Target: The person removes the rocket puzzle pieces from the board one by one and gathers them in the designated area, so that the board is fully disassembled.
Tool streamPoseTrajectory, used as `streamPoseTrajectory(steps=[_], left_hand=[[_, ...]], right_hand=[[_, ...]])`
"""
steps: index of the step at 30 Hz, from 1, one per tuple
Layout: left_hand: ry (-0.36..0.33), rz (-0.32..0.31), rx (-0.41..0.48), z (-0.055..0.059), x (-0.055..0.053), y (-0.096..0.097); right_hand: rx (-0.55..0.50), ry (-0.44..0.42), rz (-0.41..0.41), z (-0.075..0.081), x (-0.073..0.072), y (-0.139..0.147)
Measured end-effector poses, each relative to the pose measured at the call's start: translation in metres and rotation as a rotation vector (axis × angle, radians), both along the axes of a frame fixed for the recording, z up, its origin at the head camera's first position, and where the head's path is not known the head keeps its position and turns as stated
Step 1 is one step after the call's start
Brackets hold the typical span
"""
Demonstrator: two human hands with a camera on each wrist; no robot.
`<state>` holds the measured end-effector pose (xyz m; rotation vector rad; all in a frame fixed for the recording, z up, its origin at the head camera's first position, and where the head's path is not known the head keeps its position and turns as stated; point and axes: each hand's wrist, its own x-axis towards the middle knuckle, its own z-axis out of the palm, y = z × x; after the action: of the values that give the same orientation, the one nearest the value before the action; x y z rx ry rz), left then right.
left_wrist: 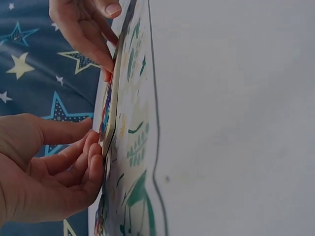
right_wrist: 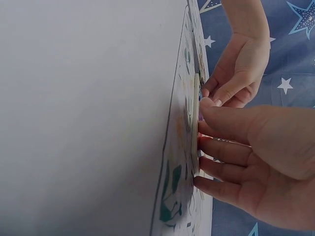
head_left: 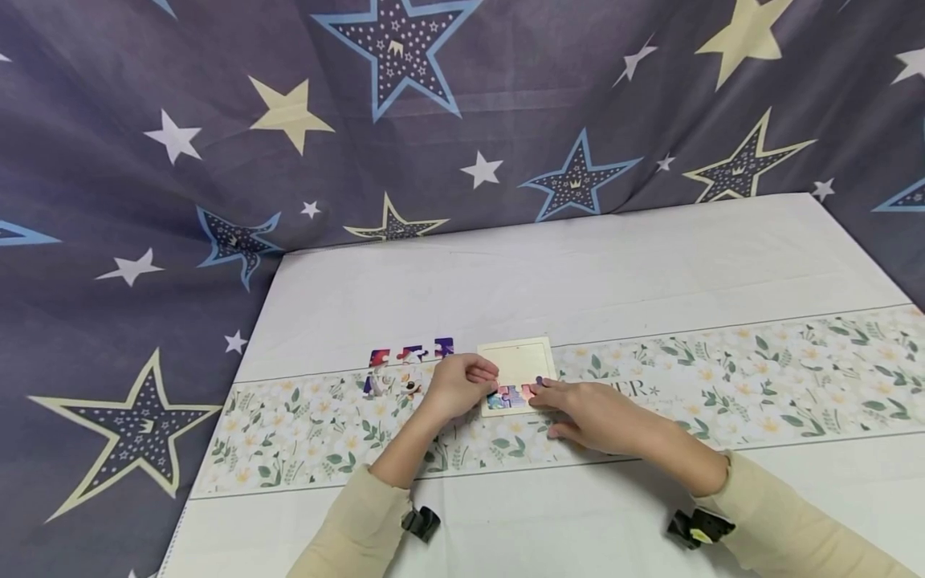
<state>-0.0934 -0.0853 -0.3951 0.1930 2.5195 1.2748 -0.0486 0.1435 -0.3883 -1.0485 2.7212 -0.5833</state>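
A cream puzzle tray (head_left: 516, 361) lies on the table with joined colourful jigsaw pieces (head_left: 506, 397) along its near side. My left hand (head_left: 462, 387) is at the tray's near left corner, fingers loosely bent and thumb tip close to the index finger. On the near right side, my right hand (head_left: 596, 413) touches a reddish-purple jigsaw piece (head_left: 533, 388) with its fingertips, partly hiding it. The right wrist view shows the fingers of my right hand (right_wrist: 266, 162) fairly straight along the tray edge (right_wrist: 195, 128).
Several loose jigsaw pieces (head_left: 409, 365) lie left of the tray, some partly behind my left hand. A floral strip (head_left: 303, 433) crosses the white tablecloth (head_left: 542, 514). A dark star-patterned curtain (head_left: 448, 168) hangs behind the table.
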Motion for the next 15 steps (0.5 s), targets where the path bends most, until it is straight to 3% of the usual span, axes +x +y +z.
streamPoseTrajectory(steps=[7, 15], left_hand=[[0.105, -0.069, -0.126, 0.0044, 0.0031, 0.0032], [0.110, -0.070, -0.131, 0.0073, 0.0031, 0.0057]], right_hand=[[-0.022, 0.012, 0.010, -0.0002, 0.0008, -0.0005], [-0.026, 0.009, 0.006, -0.0002, 0.0010, 0.0002]])
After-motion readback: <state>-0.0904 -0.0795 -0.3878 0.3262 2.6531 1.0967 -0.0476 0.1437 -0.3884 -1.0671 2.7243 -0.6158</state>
